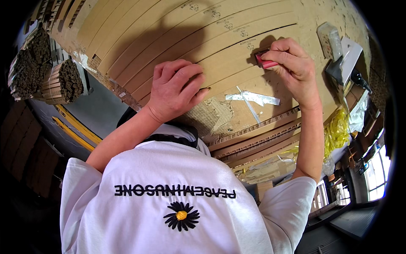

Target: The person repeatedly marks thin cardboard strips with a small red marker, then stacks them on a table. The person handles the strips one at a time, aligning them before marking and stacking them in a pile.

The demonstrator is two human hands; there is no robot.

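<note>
A small red block [266,62] is pinched between the thumb and fingers of the right hand [293,67], over the right-hand end of the nearest cardboard strips [230,76]; whether it touches them cannot be told. The left hand [175,86] lies on the strips, fingers bent and spread toward their near edge; whether it grips them is unclear. Dark printed marks [228,25] run in a row across the strips. Silvery tape [253,98] sticks to the worktable [243,114] nearer the person, with honeycomb-edged lengths [262,133] along the table's near edge. Yellow plastic [336,131] bunches by its right edge; bundled strips [63,82] stand beyond the left.
</note>
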